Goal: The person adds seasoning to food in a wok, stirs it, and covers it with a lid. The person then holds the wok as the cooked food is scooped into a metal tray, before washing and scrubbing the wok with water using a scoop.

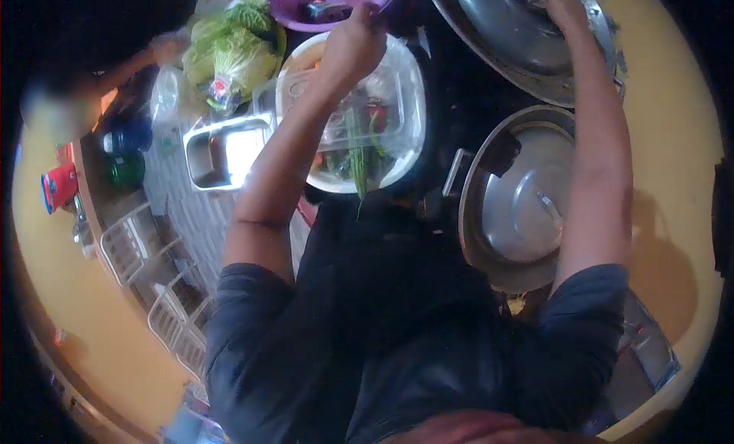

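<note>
Pot (471, 214), wide, metal, beside the right forearm. Tub (417, 130), white; vegetables (359, 169) against its near edge, clear container (401, 111) across them, presumably to save space. Purple basin (286, 9) beyond the tub's far edge; left hand (355, 50) closed round a dark object (373, 9), identity unclear. Lid (506, 27) inside the pan's (527, 89) rim, seemingly as its cover: domed, grey, glossy; right hand (564, 9) at its top, grip cannot be told.

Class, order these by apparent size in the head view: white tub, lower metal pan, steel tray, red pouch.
Largest: white tub and lower metal pan, unranked; they look close, and the right arm hides part of the pan.
Then: steel tray.
Smallest: red pouch.
</note>
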The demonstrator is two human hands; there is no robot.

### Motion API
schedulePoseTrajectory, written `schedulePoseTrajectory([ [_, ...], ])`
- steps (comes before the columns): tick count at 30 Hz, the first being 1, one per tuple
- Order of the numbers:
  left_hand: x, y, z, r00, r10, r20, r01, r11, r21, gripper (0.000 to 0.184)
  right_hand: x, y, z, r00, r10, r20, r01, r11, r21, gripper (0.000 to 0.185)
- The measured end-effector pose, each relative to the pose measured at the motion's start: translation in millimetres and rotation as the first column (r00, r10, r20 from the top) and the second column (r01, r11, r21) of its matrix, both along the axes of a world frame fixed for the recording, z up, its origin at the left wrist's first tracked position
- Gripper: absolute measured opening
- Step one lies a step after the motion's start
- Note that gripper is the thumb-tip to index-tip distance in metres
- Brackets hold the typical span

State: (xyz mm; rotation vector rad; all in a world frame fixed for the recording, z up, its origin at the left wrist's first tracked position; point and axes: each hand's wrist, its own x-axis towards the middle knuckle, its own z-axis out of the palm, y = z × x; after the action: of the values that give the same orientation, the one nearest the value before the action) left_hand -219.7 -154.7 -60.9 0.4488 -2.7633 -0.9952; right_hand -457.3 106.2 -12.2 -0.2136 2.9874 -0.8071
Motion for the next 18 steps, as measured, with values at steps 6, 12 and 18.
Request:
schedulePoseTrajectory([
  [6, 14, -3, 15, 1.000, -0.009, -0.009, 0.010, 0.987, 0.163, 0.041, 12, -8, 7, 0.993, -0.043, 0.108, 0.050, 0.997, -0.058, 0.038],
  [12, 32, -10, 24, 0.998, -0.064, -0.010, 0.064, 0.979, 0.194, 0.041, 13, -11, 6, 0.998, 0.014, -0.056, -0.003, 0.983, 0.182, 0.035],
  [18, 12, -18, -18, 0.992, 0.043, -0.117, 0.043, 0.765, 0.642, 0.033, 34, -13, 32, 0.999, 0.023, -0.024, -0.019, 0.990, 0.140, 0.031],
])
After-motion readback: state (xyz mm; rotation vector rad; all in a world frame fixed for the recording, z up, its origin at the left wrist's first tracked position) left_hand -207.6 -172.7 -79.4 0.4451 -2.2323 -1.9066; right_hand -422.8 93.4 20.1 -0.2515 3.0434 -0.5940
